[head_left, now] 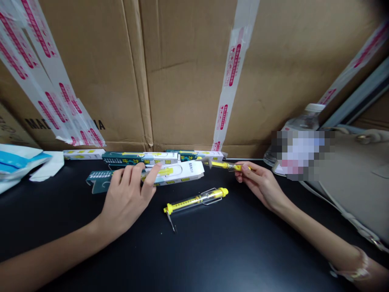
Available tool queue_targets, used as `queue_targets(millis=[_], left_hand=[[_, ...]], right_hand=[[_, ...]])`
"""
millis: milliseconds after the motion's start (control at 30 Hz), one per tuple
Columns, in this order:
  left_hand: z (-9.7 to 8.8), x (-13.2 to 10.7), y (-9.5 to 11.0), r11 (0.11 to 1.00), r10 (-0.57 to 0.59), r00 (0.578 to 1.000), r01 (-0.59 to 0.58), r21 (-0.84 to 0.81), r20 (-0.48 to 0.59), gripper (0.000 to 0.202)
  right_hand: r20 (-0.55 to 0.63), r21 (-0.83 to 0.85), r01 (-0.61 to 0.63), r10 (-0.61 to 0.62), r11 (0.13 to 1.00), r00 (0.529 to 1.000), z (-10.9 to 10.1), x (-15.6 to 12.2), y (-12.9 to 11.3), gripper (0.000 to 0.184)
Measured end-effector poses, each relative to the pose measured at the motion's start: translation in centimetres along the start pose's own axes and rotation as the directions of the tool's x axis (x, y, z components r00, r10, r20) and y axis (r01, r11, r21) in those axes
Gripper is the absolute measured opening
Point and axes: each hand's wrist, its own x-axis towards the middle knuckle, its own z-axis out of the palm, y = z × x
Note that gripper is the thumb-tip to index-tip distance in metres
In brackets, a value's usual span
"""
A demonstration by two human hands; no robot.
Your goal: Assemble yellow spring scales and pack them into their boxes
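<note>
My left hand (127,198) is closed around a white and green cardboard box (187,172), its long side pointing right. In my right hand (261,182), thumb and fingers pinch the yellow end of a slim spring scale (223,164). That scale's far end is close to the box's right end; whether it reaches inside I cannot tell. A second spring scale (188,201), a clear tube with yellow ends and metal hooks, lies on the black table (206,251) between my hands.
Behind my left hand are more boxes (121,158), with another box (83,154) farther left. A tall taped carton (188,81) walls off the back. White-blue packaging (21,162) lies at left; a plastic bottle (304,117) and beige bag (358,174) stand at right.
</note>
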Motion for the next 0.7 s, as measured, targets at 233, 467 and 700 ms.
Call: queue_targets(millis=[233,467,700], left_hand=[[0.2,0.3,0.3,1.000,0.001,0.999,-0.001,-0.006,-0.034,0.049],[0.2,0.3,0.3,0.994,0.063,0.998,-0.064,-0.084,-0.014,0.047],[0.2,0.4,0.4,0.978,0.098,0.994,-0.089,-0.188,0.040,0.040]], right_hand=[[0.137,-0.200,0.053,-0.025,0.978,0.990,2.0,-0.8,-1.3,0.032],[0.299,-0.377,0.163,-0.047,0.912,0.953,4.8,-2.2,-1.8,0.031],[0.423,-0.485,0.313,-0.094,0.817,0.901,4.6,-2.4,-2.3,0.026]])
